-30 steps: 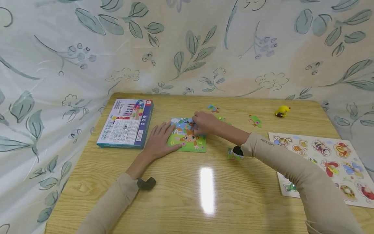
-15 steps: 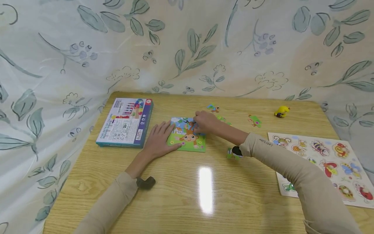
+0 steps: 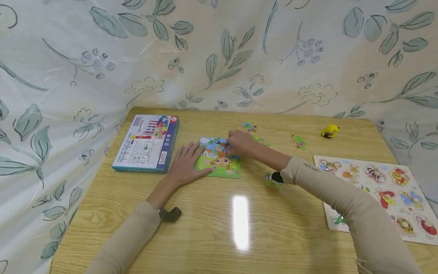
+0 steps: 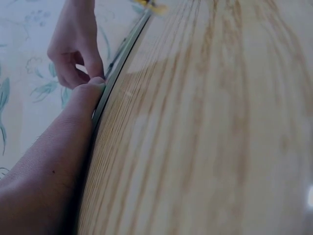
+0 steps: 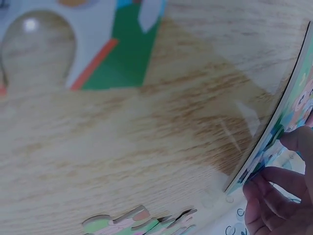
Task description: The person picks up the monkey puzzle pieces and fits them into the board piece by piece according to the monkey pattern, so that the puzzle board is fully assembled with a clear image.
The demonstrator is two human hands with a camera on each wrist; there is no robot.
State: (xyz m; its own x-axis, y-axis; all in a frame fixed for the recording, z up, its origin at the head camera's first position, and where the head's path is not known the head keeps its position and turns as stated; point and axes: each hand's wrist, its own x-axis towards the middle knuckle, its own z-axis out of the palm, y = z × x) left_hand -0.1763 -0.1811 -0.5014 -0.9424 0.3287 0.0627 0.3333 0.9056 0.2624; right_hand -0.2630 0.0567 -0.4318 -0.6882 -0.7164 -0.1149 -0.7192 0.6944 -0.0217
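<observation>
The left hand [image 3: 186, 165] lay with fingers spread over the left edge of the monkey puzzle [image 3: 220, 161], mid-table; the right hand [image 3: 242, 144] apparently pinched a puzzle piece [image 5: 270, 151] at its upper right. Left lay a box [image 3: 146, 144]; rightward, loose pieces [image 3: 299, 142], a yellow toy [image 3: 330, 131] and an insect board [image 3: 373, 173], partly hidden by a sleeve [image 3: 335, 194].

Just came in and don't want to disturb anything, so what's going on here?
A person at a wooden table is handling a monkey puzzle. The left hand rests along its left side, thumb on the lower edge. The right hand, fingers curled, seems to pinch a puzzle piece at the upper right, a part it largely hides. Loose pieces lie behind and to the right, so the puzzle looks unfinished.
</observation>
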